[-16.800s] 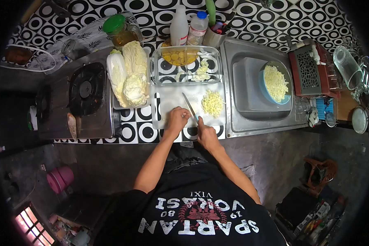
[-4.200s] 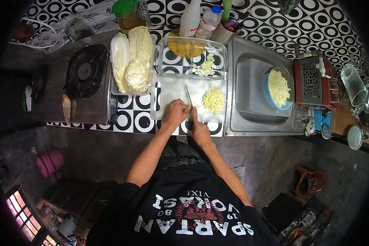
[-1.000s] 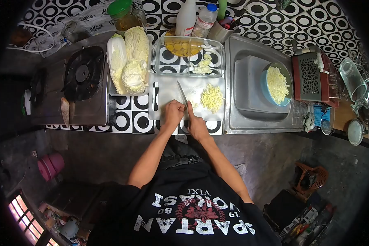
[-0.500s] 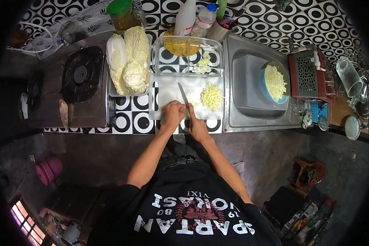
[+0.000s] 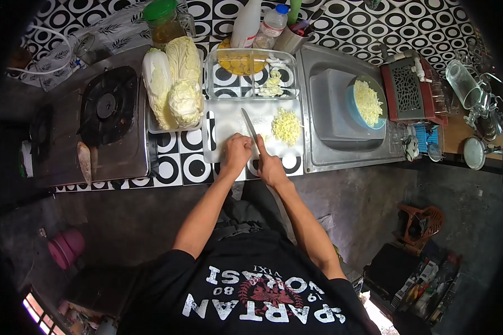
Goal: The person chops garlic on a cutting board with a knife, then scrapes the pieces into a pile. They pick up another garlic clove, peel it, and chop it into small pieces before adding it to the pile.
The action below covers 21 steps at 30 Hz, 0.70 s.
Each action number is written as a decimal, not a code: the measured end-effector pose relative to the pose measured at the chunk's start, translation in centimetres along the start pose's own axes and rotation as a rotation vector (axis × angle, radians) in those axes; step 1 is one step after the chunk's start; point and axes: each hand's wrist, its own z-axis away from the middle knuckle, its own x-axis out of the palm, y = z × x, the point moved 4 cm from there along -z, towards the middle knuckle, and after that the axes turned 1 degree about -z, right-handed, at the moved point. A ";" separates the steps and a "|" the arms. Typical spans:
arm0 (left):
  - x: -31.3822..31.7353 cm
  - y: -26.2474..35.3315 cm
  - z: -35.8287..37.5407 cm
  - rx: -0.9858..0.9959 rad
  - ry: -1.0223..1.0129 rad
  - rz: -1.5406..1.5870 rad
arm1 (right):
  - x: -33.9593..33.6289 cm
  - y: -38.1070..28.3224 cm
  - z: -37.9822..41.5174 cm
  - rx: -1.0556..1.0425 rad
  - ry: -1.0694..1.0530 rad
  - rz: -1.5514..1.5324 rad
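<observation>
Whitish, one cutting board (image 5: 223, 124) has one chopped pile (image 5: 286, 127) at three o'clock; over its middle, one knife (image 5: 249, 121), clasped by the right hand (image 5: 270, 167). The left hand (image 5: 237, 152) curls alongside, grip impossible to tell. Three cabbages (image 5: 181, 70) lie at ten o'clock.

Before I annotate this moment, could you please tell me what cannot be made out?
All in the head view:
Anything inside the left hand: hidden by its curled fingers.
Handle of the knife: mostly covered by the right hand.
Top of the white bottle: cut off by the upper edge.
</observation>
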 end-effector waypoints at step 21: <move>-0.2 0.9 0.2 0.064 -0.003 -0.125 | 0.1 0.3 0.4 -0.042 0.098 -0.216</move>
